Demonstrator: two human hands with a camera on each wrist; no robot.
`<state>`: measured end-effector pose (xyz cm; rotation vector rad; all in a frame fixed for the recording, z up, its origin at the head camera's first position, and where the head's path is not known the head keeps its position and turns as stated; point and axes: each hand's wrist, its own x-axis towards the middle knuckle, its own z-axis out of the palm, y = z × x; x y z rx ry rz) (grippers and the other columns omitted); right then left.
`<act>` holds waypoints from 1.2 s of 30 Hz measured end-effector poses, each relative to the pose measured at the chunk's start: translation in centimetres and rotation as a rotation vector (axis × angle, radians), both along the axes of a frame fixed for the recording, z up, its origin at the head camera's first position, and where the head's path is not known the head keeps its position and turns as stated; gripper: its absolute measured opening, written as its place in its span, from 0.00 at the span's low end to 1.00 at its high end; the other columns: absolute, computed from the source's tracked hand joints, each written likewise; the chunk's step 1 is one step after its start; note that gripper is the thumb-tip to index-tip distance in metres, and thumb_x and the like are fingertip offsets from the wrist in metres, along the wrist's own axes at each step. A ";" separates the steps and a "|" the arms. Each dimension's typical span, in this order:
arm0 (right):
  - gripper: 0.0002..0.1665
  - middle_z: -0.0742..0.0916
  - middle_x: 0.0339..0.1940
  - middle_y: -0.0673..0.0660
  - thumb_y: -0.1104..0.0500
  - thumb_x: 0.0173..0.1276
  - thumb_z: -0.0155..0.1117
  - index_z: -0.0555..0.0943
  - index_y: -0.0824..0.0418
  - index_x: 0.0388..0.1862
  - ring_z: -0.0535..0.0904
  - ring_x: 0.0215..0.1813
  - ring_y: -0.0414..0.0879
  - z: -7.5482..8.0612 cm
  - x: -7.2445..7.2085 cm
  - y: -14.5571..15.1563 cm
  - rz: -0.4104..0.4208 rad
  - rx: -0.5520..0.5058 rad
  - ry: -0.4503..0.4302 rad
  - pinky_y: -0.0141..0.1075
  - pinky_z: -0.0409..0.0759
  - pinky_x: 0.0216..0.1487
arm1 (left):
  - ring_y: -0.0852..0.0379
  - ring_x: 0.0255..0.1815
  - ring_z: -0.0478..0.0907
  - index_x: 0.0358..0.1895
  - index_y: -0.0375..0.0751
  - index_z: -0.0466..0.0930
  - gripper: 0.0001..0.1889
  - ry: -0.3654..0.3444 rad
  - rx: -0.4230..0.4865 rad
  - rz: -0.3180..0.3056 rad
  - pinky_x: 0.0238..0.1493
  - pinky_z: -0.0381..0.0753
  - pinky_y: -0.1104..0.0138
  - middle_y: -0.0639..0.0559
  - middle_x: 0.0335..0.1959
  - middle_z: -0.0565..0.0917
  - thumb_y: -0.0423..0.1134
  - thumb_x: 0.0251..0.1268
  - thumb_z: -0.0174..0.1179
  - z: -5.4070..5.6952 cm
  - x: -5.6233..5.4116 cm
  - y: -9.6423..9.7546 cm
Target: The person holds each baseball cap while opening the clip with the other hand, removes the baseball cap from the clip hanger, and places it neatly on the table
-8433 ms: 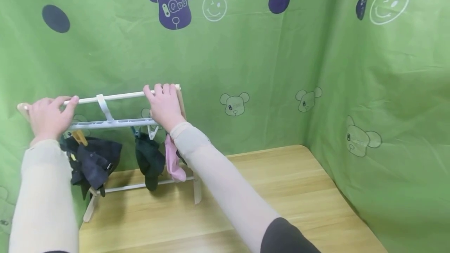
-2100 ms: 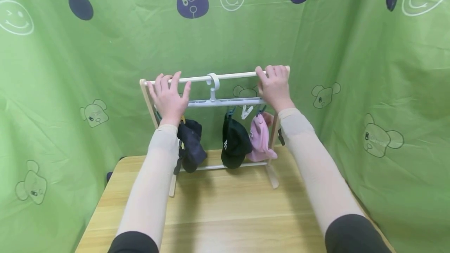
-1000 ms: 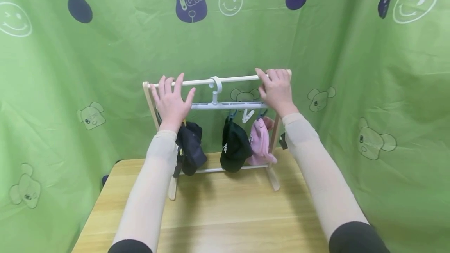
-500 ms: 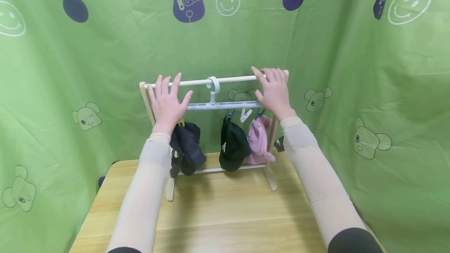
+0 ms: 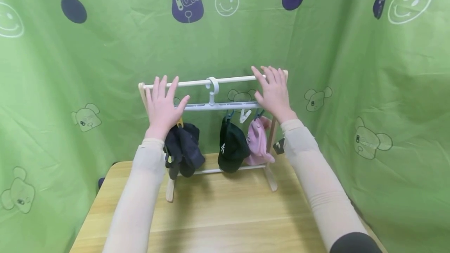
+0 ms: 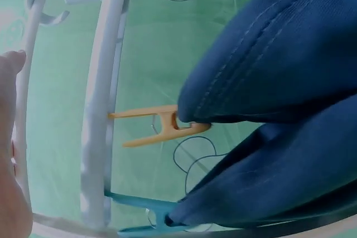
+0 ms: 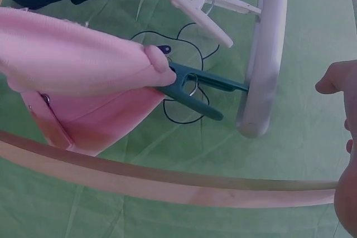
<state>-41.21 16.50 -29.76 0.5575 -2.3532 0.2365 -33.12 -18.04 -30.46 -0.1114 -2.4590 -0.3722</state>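
A small wooden rack stands on the table, and a pale blue clip hanger (image 5: 219, 106) hangs by its hook from the rack's white top rod (image 5: 193, 83). At the rod's left end my left hand (image 5: 163, 106) has its fingers straight and spread. My right hand (image 5: 275, 95) is at the right end, fingers extended over the rod; whether either hand touches it is unclear. Clipped below are dark navy headwear (image 5: 186, 149), held by a yellow clip (image 6: 162, 126) and a teal clip (image 6: 148, 210), a black-green cap (image 5: 232, 147), and a pink cap (image 5: 258, 143) on a dark teal clip (image 7: 192, 85).
An unused white clip (image 5: 245, 115) hangs between the black-green and pink caps. The rack's feet (image 5: 270, 179) stand on the wood-grain table (image 5: 225, 221). Green printed curtain (image 5: 123, 50) encloses the back and sides.
Earlier the rack stood farther left in view with both hands gripping its top; it now appears central. In the last second the fingers have straightened, and the left hand has lowered slightly.
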 end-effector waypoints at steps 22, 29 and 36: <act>0.48 0.44 0.82 0.57 0.58 0.66 0.60 0.48 0.48 0.80 0.40 0.82 0.57 -3.1 2.5 0.7 0.028 -0.083 -0.001 0.49 0.38 0.82 | 0.42 0.81 0.43 0.76 0.55 0.58 0.32 0.077 0.127 -0.076 0.77 0.44 0.39 0.41 0.80 0.48 0.56 0.71 0.51 -6.8 3.5 -2.4; 0.46 0.46 0.82 0.58 0.60 0.65 0.59 0.53 0.48 0.79 0.42 0.82 0.57 -4.3 3.3 0.4 0.058 -0.128 0.016 0.54 0.45 0.80 | 0.37 0.77 0.53 0.71 0.46 0.66 0.29 0.212 0.194 -0.091 0.75 0.54 0.41 0.36 0.76 0.58 0.48 0.69 0.56 -9.4 3.7 -2.6; 0.40 0.52 0.81 0.59 0.61 0.65 0.59 0.60 0.52 0.76 0.46 0.81 0.58 -5.4 3.9 -0.2 0.079 -0.162 0.015 0.57 0.49 0.79 | 0.33 0.69 0.64 0.67 0.44 0.71 0.26 0.245 0.324 -0.090 0.69 0.66 0.43 0.35 0.72 0.65 0.43 0.67 0.58 -11.8 3.7 -2.7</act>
